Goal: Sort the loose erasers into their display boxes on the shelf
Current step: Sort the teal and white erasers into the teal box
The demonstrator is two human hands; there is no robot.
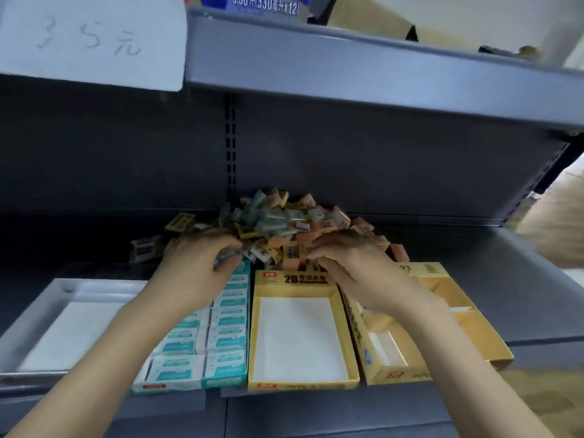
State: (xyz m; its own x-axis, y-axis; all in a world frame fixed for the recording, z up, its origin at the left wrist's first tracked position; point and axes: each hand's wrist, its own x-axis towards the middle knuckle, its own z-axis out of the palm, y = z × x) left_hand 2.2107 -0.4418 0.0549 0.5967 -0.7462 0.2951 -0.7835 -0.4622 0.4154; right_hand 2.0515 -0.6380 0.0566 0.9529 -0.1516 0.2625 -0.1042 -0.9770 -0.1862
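**Hands dig into the eraser heap**

Erasers (278, 222) lie in a mixed heap at the back of the shelf (521, 295), against its rear wall and just behind a row of display boxes. Both hands are at the front edge of that heap, probably to pick out pieces of one kind. The left hand (197, 263) has its fingers curled down into the pile and seems to pinch something small, though blur hides exactly what. The right hand (347, 257) also curls its fingertips among the erasers; whether it holds one, I cannot tell.

Boxes sit open-topped toward the person, so pieces can be dropped straight in. The teal box (202, 349) is already packed with rows. The yellow box (300, 336) beside it shows only its white floor, as does the grey tray (44, 314) on the far left. Two more yellow boxes (442, 327) lie under the right forearm, apparently unfilled.
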